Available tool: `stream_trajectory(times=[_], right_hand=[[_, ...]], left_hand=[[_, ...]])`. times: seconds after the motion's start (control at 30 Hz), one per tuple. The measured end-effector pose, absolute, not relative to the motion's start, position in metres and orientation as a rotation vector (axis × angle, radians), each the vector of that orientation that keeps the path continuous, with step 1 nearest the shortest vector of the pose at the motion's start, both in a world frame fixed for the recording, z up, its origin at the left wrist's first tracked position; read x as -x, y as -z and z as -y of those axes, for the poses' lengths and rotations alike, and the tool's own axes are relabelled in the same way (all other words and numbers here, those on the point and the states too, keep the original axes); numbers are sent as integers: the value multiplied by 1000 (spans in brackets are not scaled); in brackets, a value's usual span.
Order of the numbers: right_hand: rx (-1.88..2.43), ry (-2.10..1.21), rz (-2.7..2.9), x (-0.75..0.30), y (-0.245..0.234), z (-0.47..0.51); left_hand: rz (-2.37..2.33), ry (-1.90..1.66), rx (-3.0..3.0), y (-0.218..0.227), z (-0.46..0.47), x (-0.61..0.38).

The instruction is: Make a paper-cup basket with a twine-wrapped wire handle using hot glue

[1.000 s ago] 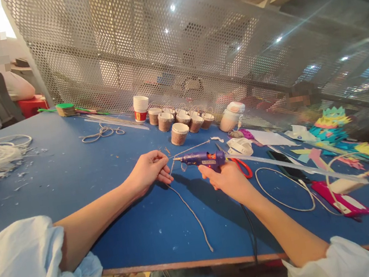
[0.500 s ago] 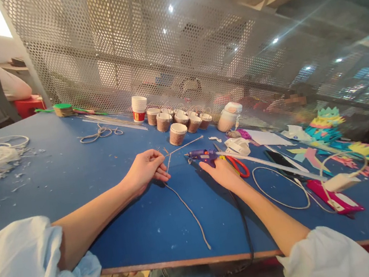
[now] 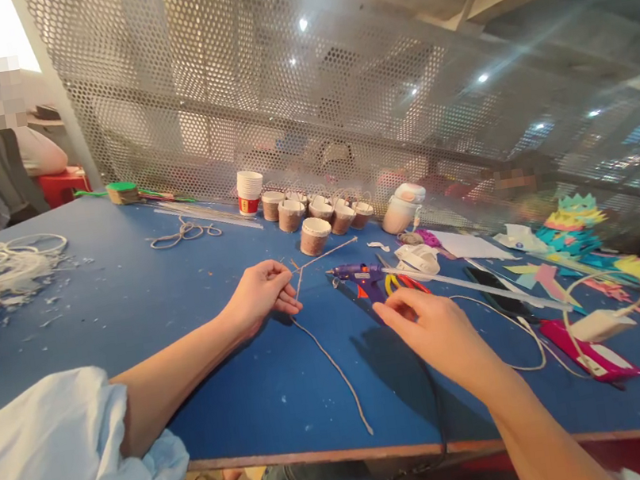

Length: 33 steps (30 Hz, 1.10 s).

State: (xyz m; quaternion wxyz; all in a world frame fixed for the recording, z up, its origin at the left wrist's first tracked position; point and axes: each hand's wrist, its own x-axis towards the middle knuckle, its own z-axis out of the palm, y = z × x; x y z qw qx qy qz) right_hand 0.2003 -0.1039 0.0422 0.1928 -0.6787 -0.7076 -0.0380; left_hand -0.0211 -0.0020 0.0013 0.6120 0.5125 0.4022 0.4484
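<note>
My left hand [image 3: 265,296] is closed in a pinch on a thin beige cord [image 3: 347,387]. One length of the cord points away towards the cups, and a longer tail curves down the blue table towards the front edge. Just right of the cord lies a blue hot glue gun [image 3: 366,275], its nozzle facing left and a long clear glue stick [image 3: 452,280] coming out of its back. My right hand [image 3: 438,326] hovers in front of the glue gun's handle, fingers loosely curled and apart, with nothing seen in it. Scissors [image 3: 414,284] with red and yellow handles lie behind it.
Several cord-wrapped cups [image 3: 315,236] stand ahead, beside stacked paper cups [image 3: 249,190] and a jar [image 3: 403,210]. A phone [image 3: 492,286], a white cable, a pink packet [image 3: 592,352] and paper scraps lie right. Cord coils [image 3: 4,263] lie left. A person sits far left.
My right hand has come off the glue gun and moved right and towards me. My left hand still pinches the cord. The view has shifted slightly.
</note>
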Motion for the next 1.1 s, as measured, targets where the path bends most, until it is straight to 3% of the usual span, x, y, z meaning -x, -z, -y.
stream_trajectory(times=[0.13, 0.27, 0.4, 1.1], right_hand=[[1279, 380, 2188, -174, -50, 89], [1176, 787, 2280, -167, -51, 47], [1179, 953, 2403, -175, -45, 26], [1160, 760, 2326, -183, -35, 33]], left_hand=[[-912, -1026, -1216, -1, 3, 21], [-907, -1015, -1241, -1, 3, 21], [-904, -996, -1278, -3, 4, 20], [-888, -936, -1275, -2, 6, 18]])
